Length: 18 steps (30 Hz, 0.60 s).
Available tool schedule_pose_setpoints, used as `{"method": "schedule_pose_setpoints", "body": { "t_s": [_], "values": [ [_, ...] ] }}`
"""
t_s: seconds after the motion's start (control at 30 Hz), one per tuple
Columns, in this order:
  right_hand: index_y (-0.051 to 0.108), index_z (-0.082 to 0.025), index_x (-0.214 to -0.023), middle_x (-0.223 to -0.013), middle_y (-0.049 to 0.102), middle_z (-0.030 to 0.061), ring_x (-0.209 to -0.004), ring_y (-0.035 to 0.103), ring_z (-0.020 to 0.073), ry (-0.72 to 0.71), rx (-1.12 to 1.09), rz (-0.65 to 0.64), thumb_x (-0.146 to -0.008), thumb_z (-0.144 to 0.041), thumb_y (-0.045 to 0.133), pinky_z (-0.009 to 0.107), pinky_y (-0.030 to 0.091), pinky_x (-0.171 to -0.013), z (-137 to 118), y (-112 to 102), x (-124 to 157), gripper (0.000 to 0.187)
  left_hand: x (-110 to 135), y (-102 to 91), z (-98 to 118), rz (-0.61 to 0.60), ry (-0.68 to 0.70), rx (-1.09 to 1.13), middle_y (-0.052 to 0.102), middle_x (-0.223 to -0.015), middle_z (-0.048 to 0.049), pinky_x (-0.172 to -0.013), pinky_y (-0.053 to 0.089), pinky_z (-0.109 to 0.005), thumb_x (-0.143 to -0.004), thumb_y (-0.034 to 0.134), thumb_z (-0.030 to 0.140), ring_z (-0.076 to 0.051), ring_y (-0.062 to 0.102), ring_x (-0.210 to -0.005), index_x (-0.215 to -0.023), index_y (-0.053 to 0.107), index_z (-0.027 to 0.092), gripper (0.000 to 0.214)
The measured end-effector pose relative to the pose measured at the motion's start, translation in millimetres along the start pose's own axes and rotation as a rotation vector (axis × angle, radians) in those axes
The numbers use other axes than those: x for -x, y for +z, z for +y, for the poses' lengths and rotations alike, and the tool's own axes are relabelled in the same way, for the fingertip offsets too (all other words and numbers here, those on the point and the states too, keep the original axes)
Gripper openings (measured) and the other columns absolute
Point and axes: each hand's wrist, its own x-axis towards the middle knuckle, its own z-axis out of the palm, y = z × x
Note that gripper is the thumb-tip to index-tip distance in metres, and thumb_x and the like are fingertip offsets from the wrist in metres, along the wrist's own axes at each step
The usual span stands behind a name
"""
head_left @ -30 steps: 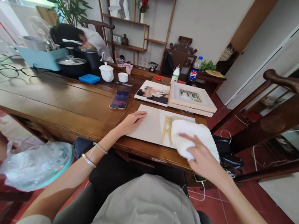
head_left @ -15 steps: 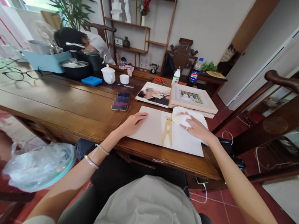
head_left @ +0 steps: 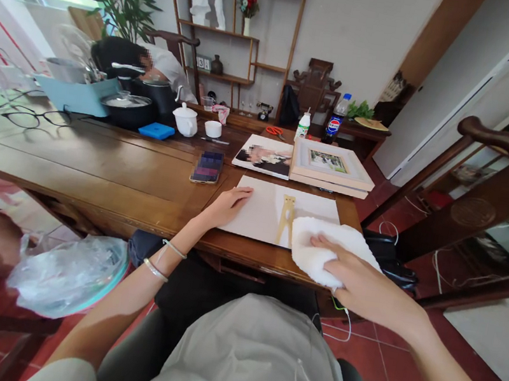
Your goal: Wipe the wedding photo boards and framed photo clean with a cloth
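Swept toward you from the board's far edge, the white cloth (head_left: pixel 307 262) covers its near right corner under your right hand (head_left: pixel 347 271), grip unclear. Your open left hand (head_left: pixel 229 206) rests on the board (head_left: pixel 258 212); hard rubbing could skid it across the table (head_left: pixel 150 180).

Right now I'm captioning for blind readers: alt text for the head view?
The right hand holds a cloth over the near right corner of a white board; the left hand rests at its left edge. Beyond lie a phone, a photo and a frame.
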Motion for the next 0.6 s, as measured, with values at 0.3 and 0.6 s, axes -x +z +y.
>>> {"method": "schedule_pose_setpoints", "body": {
  "t_s": [0.3, 0.6],
  "values": [
    [0.065, -0.013, -0.098, -0.143, 0.041, 0.0141, -0.138, 0.024, 0.0299, 0.042, 0.163, 0.229, -0.072, -0.004, 0.050, 0.050, 0.027, -0.109, 92, 12, -102, 0.031, 0, -1.4, 1, -0.005, 0.006, -0.003, 0.057, -0.130, -0.0119, -0.108, 0.035, -0.039, -0.090, 0.039, 0.026, -0.022, 0.051, -0.122, -0.115, 0.062, 0.012, 0.037],
    [0.066, -0.015, -0.082, -0.145, 0.038, 0.0127, -0.138, 0.024, 0.0293, -0.034, 0.119, 0.222, -0.071, -0.008, 0.050, 0.049, 0.024, -0.112, 32, 22, -40, 0.021, -1, 2.1, -3, 0.001, 0.020, -0.011, 0.057, -0.130, -0.0110, -0.111, 0.031, -0.042, -0.090, 0.040, 0.027, -0.023, 0.051, -0.122, -0.114, 0.063, 0.013, 0.036]
  ]
}}
